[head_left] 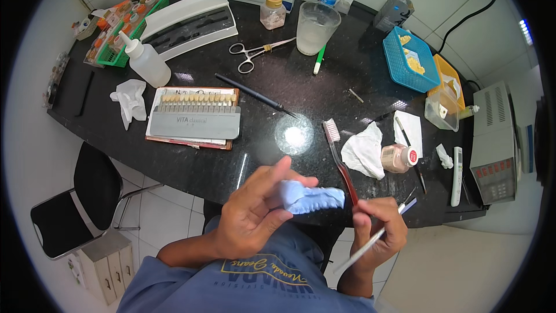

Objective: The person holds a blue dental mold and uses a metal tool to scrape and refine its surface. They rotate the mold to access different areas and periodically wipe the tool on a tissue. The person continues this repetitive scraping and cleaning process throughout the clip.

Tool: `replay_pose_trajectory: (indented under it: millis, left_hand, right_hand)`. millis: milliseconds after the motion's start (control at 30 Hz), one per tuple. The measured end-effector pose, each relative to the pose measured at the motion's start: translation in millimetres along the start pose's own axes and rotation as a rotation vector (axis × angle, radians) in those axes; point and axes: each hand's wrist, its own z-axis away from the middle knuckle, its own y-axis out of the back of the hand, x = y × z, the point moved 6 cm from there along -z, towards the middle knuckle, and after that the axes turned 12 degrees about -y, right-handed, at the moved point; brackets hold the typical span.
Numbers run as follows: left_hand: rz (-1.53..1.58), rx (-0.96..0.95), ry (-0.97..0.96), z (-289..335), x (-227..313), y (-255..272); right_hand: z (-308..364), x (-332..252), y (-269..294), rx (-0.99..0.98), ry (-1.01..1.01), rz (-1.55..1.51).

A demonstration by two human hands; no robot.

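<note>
My left hand (252, 211) is closed around a light blue dental cast (313, 197), which has a scalloped, tooth-like lower edge. To its right, my right hand (379, 229) is closed on a slim white-handled tool (360, 253). The tool slants down-left out of the fist, and a pale end shows beyond the knuckles. A toothbrush (343, 165) with a dark red handle runs from the tabletop to my right fingertips. Whether those fingers also grip it, I cannot tell. Both hands are over the near edge of the black table (272, 165).
A tooth shade guide (197, 120) lies left of centre, with a black pen-like tool (255, 94) and scissor-handled forceps (249, 58) beyond it. A white cloth (364, 150) and a pink bottle (398, 158) are at right. A glass (317, 28) stands at the back.
</note>
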Motion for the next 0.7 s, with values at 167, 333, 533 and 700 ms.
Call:
replay_pose_trajectory:
  millis: [167,333,533,700]
  left_hand:
    - [0.290,0.171,0.175,6,-13,0]
    - [0.396,0.140,0.322,5,-21,-6]
    - [0.417,0.128,0.389,9,-26,-10]
    - [0.412,0.137,0.414,8,-26,-11]
  right_hand:
    - [-8,-19,-23,-0.221,0.167,-0.154]
    - [-1,-27,-19,-0.202,0.122,-0.104]
    - [1,-30,-22,-0.188,0.135,-0.096]
    - [0,-30,-21,-0.180,0.122,-0.072]
